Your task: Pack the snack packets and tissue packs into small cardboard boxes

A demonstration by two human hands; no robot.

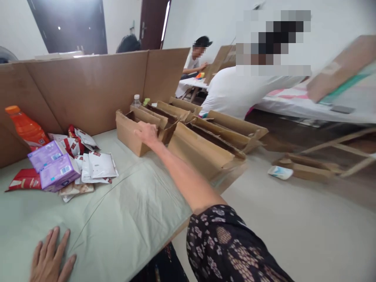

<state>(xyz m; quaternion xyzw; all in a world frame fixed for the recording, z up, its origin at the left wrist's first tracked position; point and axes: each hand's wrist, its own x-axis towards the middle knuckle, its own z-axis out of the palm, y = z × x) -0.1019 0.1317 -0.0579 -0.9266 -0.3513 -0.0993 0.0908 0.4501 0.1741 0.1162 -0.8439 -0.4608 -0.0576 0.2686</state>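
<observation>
The open-topped cardboard carton point(128, 135) stands on the green cloth point(126, 207) and serves as the reference for all positions below. The right hand point(147, 132) is at its near right end, fingers bent over the rim in what appears to be a grasp; the fingertips are hidden, so firmness cannot be confirmed. The left hand point(50, 256) is released, palm down with fingers spread on the cloth, well apart from the carton on its near left side. Left of the carton lie two purple packs point(58, 176), white sachets point(101, 166) and a red packet point(25, 180); an orange bottle point(28, 127) stands farther left. Behind the carton rises a cardboard partition point(88, 86). To its right are further open cartons point(202, 145), crowded close together. The carton's contents cannot be seen. Step in hand, as judged: handling or positioning the carton by its rim. Any shift of it would call for a secure hold on that wall and care not to drag the neighbouring cartons.
</observation>
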